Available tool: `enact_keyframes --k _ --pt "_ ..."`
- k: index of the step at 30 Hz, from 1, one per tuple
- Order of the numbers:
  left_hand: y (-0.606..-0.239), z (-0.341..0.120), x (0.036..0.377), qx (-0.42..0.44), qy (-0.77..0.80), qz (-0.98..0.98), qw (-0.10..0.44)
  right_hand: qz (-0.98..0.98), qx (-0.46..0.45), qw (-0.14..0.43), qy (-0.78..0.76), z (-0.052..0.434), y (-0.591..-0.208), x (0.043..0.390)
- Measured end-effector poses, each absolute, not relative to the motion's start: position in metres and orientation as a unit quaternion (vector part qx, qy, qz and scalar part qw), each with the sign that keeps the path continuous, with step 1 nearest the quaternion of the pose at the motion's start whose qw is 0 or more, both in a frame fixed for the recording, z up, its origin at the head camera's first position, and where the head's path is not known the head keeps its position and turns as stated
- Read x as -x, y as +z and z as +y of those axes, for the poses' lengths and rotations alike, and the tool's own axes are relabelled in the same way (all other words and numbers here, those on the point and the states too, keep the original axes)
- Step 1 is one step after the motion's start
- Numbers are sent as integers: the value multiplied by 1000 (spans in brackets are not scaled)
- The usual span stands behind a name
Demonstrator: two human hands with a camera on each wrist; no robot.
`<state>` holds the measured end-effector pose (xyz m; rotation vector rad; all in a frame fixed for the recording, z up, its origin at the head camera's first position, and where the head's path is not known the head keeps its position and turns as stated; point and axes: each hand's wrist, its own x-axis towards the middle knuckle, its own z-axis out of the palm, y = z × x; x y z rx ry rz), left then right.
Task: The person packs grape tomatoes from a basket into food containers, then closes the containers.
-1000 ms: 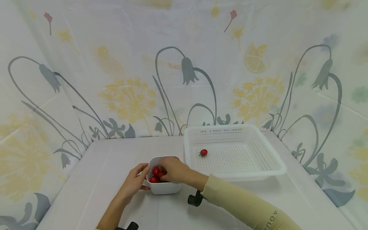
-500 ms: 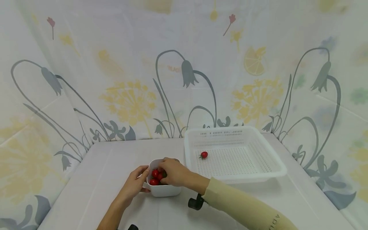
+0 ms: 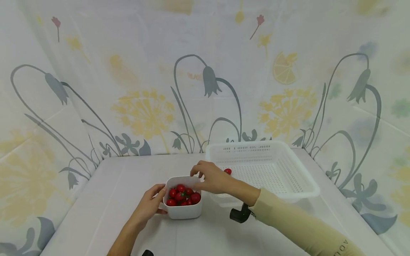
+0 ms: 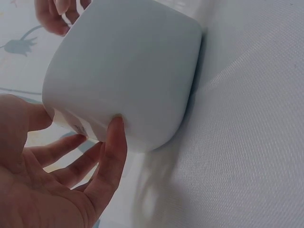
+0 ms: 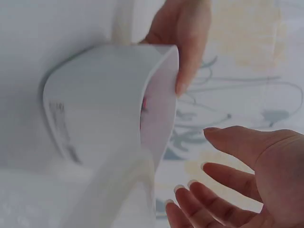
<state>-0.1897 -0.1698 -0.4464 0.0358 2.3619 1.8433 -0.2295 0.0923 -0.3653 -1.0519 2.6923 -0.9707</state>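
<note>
Left hand (image 3: 148,205) on the near-left wall of a small white bowl (image 3: 182,210), thumb against the side and fingers hooked over the rim; in the left wrist view, thumb (image 4: 113,147) pressed to the bowl (image 4: 123,71), remaining fingers spread beneath it. Bowl upright on the white worktop (image 3: 105,199), directly between the two hands, holding a heap of red cherry tomatoes (image 3: 183,195). Right hand (image 3: 211,177) raised just above and beyond the bowl's far-right corner, over the near-left corner of a white perforated basket (image 3: 298,177); fingers loosely spread and gently bent, nothing visibly held. In the right wrist view, same hand (image 5: 247,180) wide, fingers apart, the bowl (image 5: 104,109) just to its left with the left hand's fingers (image 5: 187,42) over the rim. Single cherry tomato (image 3: 227,171) on the basket floor, just behind the right hand's knuckles, partly hidden. Beige sleeve (image 3: 301,227) on the right forearm, with a black wrist mount (image 3: 239,214) under it, just right of the bowl. Flower-printed cloth backdrop (image 3: 205,81) behind the worktop, well beyond both hands.
</note>
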Motion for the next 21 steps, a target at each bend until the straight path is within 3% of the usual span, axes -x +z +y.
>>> enact_keyframes --k 13,21 --pt "-446 -170 189 -14 610 789 73 894 315 7 -318 160 -360 273" --pt "-446 -170 189 -13 613 786 72 907 282 25 -313 191 -370 304"
